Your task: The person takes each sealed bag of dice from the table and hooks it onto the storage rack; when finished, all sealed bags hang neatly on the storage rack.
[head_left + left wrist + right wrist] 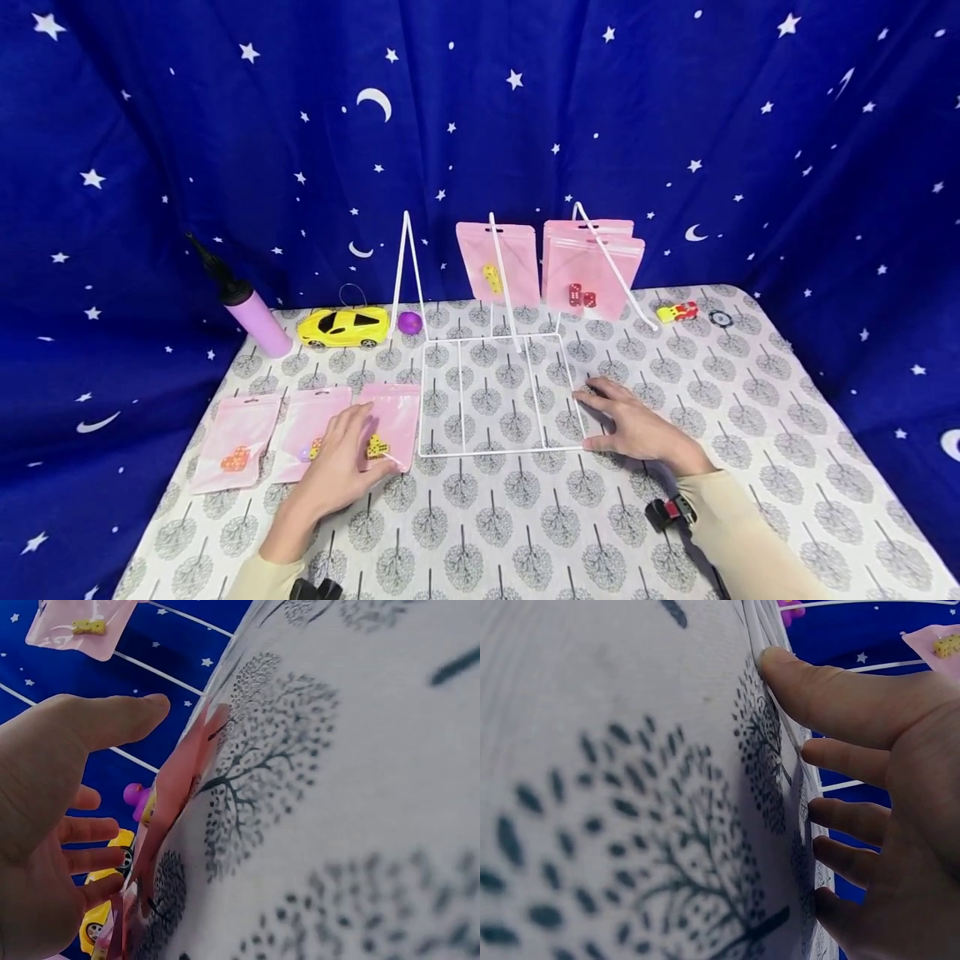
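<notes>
In the head view, my left hand (337, 462) hovers over two pink zip bags, its fingers fairly straight and nothing held. Yellow dice show in the right bag (403, 417); the middle bag (294, 425) is partly hidden by the hand. Further left, another pink bag (247, 429) has orange dice in it. My right hand (633, 429) rests at the right edge of a white wire rack (495, 452), thumb and fingertips at its base wire. From the rack's arms hang a pink bag (476, 250) with yellow dice and pink bags (615, 267) with red dice.
Behind the flat bags stand a purple hand pump (258, 323), a yellow toy car (343, 327) and a small purple toy (409, 323). A yellow and red toy car (677, 312) and a small dark ring-shaped item (721, 318) lie at the back right. A starry blue curtain (480, 125) hangs behind.
</notes>
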Demonstrator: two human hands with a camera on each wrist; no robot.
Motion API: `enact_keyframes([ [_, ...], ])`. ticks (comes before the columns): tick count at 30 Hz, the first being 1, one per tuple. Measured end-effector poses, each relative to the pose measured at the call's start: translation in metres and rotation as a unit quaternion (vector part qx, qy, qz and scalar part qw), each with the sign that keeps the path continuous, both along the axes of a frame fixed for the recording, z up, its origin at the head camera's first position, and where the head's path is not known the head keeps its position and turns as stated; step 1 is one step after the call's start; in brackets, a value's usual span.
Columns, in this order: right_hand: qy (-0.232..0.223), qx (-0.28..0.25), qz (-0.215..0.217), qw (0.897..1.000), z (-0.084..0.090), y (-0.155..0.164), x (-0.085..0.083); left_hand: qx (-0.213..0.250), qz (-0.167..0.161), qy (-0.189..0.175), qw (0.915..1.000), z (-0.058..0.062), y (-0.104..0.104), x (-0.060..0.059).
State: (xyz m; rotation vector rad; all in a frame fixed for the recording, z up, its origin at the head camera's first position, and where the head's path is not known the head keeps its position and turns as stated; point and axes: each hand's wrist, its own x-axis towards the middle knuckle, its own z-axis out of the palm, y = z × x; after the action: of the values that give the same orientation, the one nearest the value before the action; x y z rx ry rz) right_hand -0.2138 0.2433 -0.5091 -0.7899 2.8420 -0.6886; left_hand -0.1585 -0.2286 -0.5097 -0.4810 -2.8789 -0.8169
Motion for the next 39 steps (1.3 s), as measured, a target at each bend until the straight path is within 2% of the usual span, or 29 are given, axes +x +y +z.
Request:
enact_keyframes([
  [3, 0.002, 0.001, 0.000, 1.000, -0.001, -0.001, 0.000, 0.013, 0.024, -0.007, 0.9996, 0.001, 0.001, 0.003],
  [8, 0.001, -0.001, -0.004, 1.000, 0.000, -0.001, 0.001, 0.020, 0.082, -0.027, 0.9961, 0.007, 0.006, 0.006],
  [13, 0.008, -0.004, -0.001, 1.000, -0.002, 0.000, 0.001, 0.023, 0.124, -0.032, 0.9915, 0.006, 0.010, 0.006],
  [20, 0.006, -0.002, -0.003, 1.000, -0.002, -0.001, 0.000, 0.008, 0.141, -0.035, 0.9894, 0.005, 0.011, 0.006],
  [28, 0.000, -0.007, 0.002, 1.000, 0.000, 0.000, 0.002, -0.011, 0.159, -0.097, 0.9824, 0.009, 0.014, 0.005],
  [39, 0.002, -0.013, 0.004, 1.000, -0.001, 0.000, 0.001, -0.021, 0.164, -0.124, 0.9784, 0.011, 0.017, 0.002],
])
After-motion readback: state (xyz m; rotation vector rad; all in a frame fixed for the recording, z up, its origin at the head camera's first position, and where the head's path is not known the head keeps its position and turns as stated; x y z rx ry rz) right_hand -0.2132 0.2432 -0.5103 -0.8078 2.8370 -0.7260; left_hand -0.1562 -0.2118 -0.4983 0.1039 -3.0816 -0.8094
